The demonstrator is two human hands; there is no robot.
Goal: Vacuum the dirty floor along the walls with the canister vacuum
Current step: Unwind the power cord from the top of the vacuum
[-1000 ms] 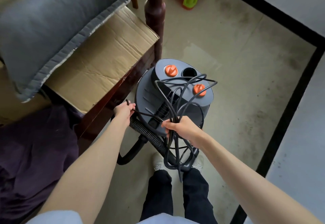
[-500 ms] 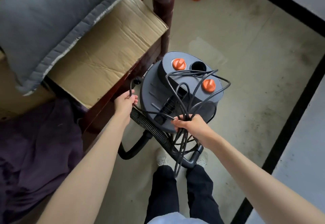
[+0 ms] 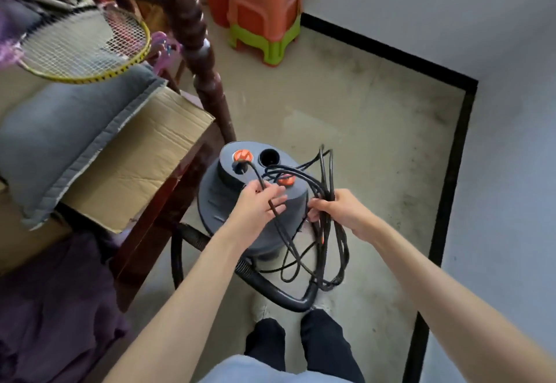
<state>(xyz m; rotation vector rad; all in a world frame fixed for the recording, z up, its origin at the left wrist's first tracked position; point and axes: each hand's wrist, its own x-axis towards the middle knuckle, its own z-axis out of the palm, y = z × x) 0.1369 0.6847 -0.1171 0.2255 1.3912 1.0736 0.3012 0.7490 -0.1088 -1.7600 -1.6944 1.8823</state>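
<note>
A dark grey canister vacuum (image 3: 224, 199) with orange knobs stands on the stained floor (image 3: 376, 141) in front of my feet. Its black power cord (image 3: 328, 232) hangs in tangled loops over the canister's right side. My right hand (image 3: 340, 209) grips the bundle of loops. My left hand (image 3: 258, 205) pinches one strand of the cord above the lid. The ribbed black hose (image 3: 270, 286) curves on the floor below the canister.
A dark wooden bed post (image 3: 198, 60) and frame stand left of the vacuum, with cardboard (image 3: 144, 157), a grey pad and a racket (image 3: 81, 45) on top. Stacked orange and green stools (image 3: 264, 15) sit in the corner. A black baseboard (image 3: 448, 172) lines the white walls.
My left hand left the hose by the bed frame and moved right to take a cord strand. My right hand shifted right with the bundle. The view tilted up toward the corner.
</note>
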